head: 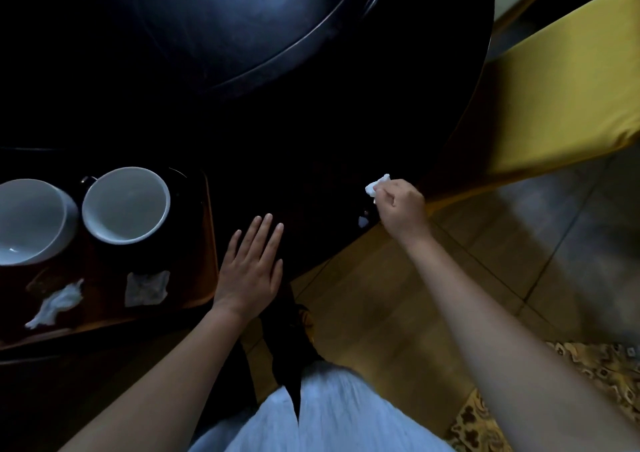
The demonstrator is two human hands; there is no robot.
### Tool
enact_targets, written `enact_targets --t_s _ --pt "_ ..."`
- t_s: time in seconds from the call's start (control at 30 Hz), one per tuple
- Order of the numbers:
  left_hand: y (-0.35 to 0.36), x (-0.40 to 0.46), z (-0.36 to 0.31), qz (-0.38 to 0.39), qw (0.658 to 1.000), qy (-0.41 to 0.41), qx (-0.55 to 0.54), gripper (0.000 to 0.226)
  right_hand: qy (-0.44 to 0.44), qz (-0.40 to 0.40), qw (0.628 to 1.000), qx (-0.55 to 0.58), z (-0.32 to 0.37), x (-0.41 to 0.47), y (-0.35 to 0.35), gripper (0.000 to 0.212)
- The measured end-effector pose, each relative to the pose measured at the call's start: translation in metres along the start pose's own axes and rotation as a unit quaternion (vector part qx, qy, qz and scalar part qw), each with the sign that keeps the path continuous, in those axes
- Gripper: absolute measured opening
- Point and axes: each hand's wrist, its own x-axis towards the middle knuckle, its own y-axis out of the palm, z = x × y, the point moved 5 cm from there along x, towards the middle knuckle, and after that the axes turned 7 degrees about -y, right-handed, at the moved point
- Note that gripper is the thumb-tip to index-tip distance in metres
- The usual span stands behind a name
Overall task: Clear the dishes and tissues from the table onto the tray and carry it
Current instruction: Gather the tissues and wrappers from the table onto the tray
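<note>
A brown tray (207, 243) lies at the left on the dark table (311, 140). On it stand two white bowls, one (126, 205) to the right of the other (33, 221). In front of them lie a crumpled tissue (57, 304) and a flat tissue (147, 288). My left hand (251, 271) rests flat and open on the table just right of the tray. My right hand (401, 205) is near the table's right edge, pinching a small white tissue (376, 185). A small white scrap (363, 222) lies below that hand on the table.
A dark round turntable (242, 18) fills the table's middle. A chair with a yellow cushion (561, 88) stands at the right. Tiled floor (554, 243) and a patterned yellow seat (588, 375) lie at the lower right.
</note>
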Motion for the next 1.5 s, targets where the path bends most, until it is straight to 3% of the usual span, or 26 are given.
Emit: enact_targets --t_s 0.13,0.3,0.5,0.7,0.87,1.0,1.17,1.37,1.5 --pt "-0.002 0.001 -0.001 0.002 1.000 0.001 -0.005 0.058 0.021 -0.011 1.000 0.016 -0.010 0.006 -0.006 0.012" --pt "-0.002 0.001 -0.002 0.009 1.000 0.000 -0.002 0.058 0.008 0.020 1.000 -0.022 -0.011 0.009 0.002 0.034" --pt "-0.003 0.001 -0.002 0.004 1.000 0.005 -0.001 0.058 0.009 0.034 0.999 0.010 -0.013 0.010 0.001 0.027" --pt "-0.004 0.001 -0.003 0.003 1.000 0.004 0.005 0.058 0.019 -0.005 1.000 0.015 -0.012 0.013 -0.001 0.026" --pt "-0.004 0.001 -0.003 -0.001 1.000 0.005 0.002 0.058 -0.054 -0.013 0.998 0.011 0.010 -0.013 0.015 0.011" --pt "-0.004 0.001 -0.002 0.000 1.000 0.003 0.001 0.058 -0.084 -0.016 0.996 0.001 0.016 -0.042 0.025 0.012" --pt "-0.004 0.002 -0.003 -0.001 1.000 0.003 -0.003 0.058 -0.099 0.021 0.994 0.034 0.020 -0.058 0.032 0.010" --pt "-0.005 0.001 -0.003 -0.008 1.000 0.005 -0.011 0.058 -0.151 0.139 0.978 0.039 0.019 -0.089 0.046 0.013" --pt "-0.004 0.001 -0.003 -0.010 1.000 0.003 -0.010 0.058 -0.095 0.078 0.988 0.089 0.020 -0.106 0.038 0.012"
